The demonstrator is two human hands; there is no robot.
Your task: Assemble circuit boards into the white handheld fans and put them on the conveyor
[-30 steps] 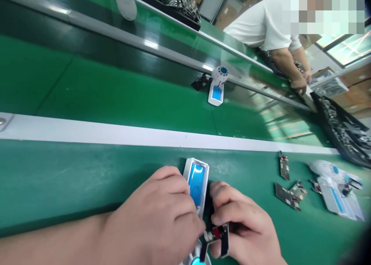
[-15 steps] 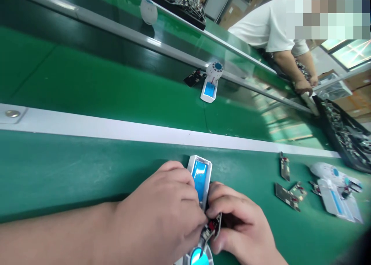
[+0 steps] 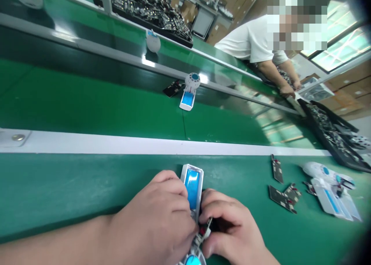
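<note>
A white plastic housing [image 3: 193,187] with a blue inner surface lies lengthwise before me on the green work surface, its round end with a blue disc at the bottom edge. My left hand [image 3: 165,214] is closed over the middle of it and hides that part. At the housing's right side, my right hand [image 3: 232,224] pinches a small circuit board [image 3: 206,230] with a red component between thumb and fingers. The board stands tilted close to the left fingertips; where it meets the housing is hidden.
To the right lie loose circuit boards [image 3: 282,198] and white housing parts [image 3: 330,191]. Beyond a white rail [image 3: 116,144], another housing [image 3: 189,94] with a board rests on the green belt [image 3: 130,110]. Black trays [image 3: 333,129] hold many boards; a co-worker [image 3: 269,64] leans over the far side.
The camera view has shifted, so the belt, rail and boards sit differently in the picture. Both hands keep their hold; the circuit board now appears turned more edge-on.
</note>
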